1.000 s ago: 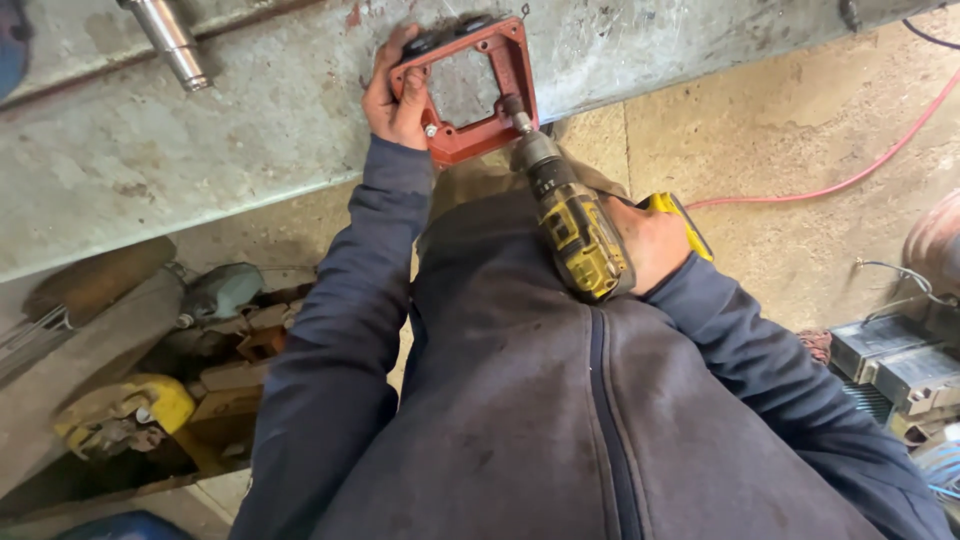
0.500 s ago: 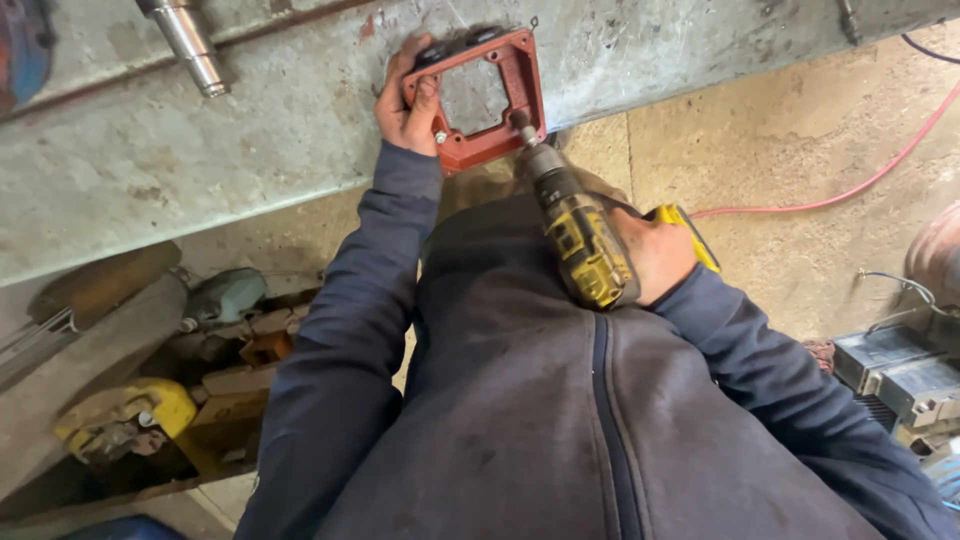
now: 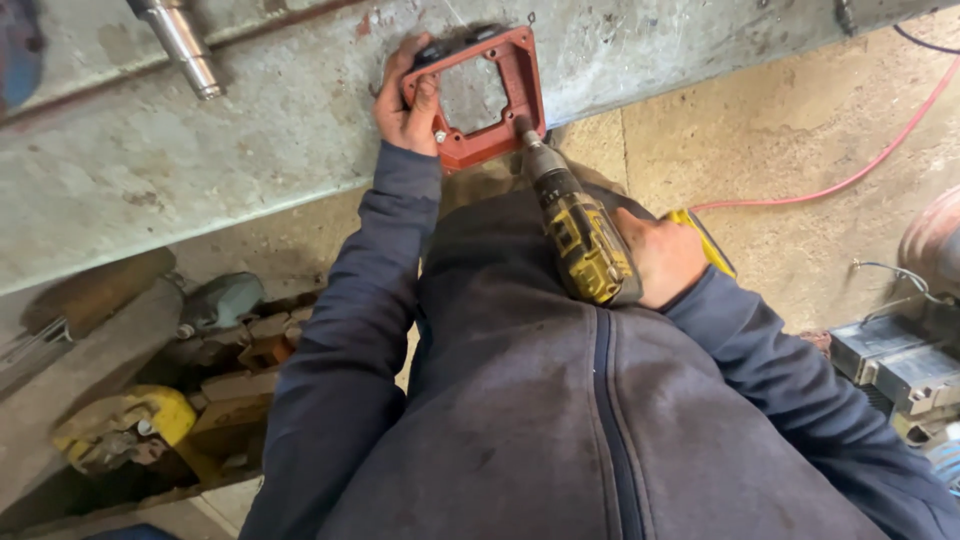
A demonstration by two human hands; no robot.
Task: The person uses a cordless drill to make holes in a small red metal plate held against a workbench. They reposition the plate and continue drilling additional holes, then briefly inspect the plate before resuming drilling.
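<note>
A red square metal frame with an open middle lies flat against a grey, worn steel surface. My left hand grips the frame's left side and presses it to the steel. My right hand holds a yellow and black cordless drill. The drill's tip meets the frame's lower right corner. My dark zipped jacket fills the bottom of the view.
A shiny steel shaft sticks out of the grey surface at upper left. A red hose runs across the concrete floor at right. Metal parts lie at the right edge; a yellow part and rusty pieces sit lower left.
The view has shifted slightly, and the drill has tilted a little more upright against the frame's corner. Both hands keep their holds.
</note>
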